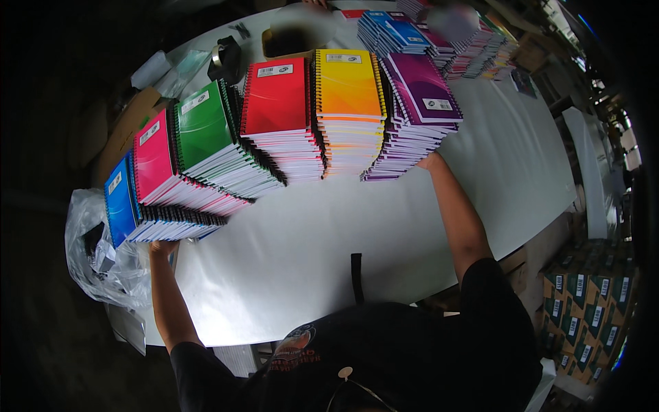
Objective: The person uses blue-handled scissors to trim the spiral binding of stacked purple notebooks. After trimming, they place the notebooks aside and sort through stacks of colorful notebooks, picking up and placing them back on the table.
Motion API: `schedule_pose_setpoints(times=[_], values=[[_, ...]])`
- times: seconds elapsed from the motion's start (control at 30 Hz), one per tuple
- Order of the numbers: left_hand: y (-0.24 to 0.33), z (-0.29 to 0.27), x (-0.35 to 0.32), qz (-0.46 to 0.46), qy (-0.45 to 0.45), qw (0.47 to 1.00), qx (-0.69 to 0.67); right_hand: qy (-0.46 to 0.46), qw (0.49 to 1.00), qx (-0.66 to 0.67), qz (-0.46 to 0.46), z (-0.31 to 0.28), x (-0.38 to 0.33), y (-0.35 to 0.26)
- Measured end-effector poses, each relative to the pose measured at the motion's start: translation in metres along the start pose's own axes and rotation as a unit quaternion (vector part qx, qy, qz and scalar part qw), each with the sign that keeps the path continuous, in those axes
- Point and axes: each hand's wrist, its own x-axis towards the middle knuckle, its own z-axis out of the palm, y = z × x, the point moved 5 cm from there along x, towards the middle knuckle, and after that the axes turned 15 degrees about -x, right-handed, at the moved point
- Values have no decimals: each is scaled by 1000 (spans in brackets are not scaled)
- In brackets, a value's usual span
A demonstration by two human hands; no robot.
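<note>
Tall stacks of spiral notebooks stand side by side in a curved row across the table. From left to right their covers are blue [121, 196], pink [155, 156], green [204, 130], red [274, 96], yellow-orange [349, 82] and purple [422, 86]. My left hand [163, 246] is at the near side of the blue stack, its fingers hidden by the notebooks. At the other end, my right hand [432, 162] rests against the lower right side of the purple stack. Its fingers are mostly out of sight behind that stack.
A white table [288, 261] lies under the stacks. More notebooks [398, 34] are piled at the far right. A tape dispenser [223, 60] sits behind the green stack. Crumpled clear plastic [103, 264] hangs at the left edge. Patterned cartons [587, 319] are piled at lower right.
</note>
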Motion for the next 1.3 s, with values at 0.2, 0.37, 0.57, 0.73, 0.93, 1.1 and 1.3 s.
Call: schedule_pose_setpoints(times=[0.2,0.37,0.57,0.73,0.93,1.1,1.3], values=[[19,14,17,-31,-181,983,23,0,1000,3,-10,9,12,-8],[-8,39,52,-23,79,995,-50,25,1000,-7,-12,0,22,-14],[10,39,40,-25,-189,976,104,16,1000,6,-20,16,39,-28],[19,28,16,-5,-150,984,100,19,999,21,-19,10,46,-19],[-5,72,-42,-59,-196,964,169,46,999,13,-17,-3,46,-29],[-20,88,-76,-48,-272,945,174,76,997,13,-16,1,33,-10],[-6,80,-91,121,-88,974,169,146,981,-34,-121,-3,-18,-96]])
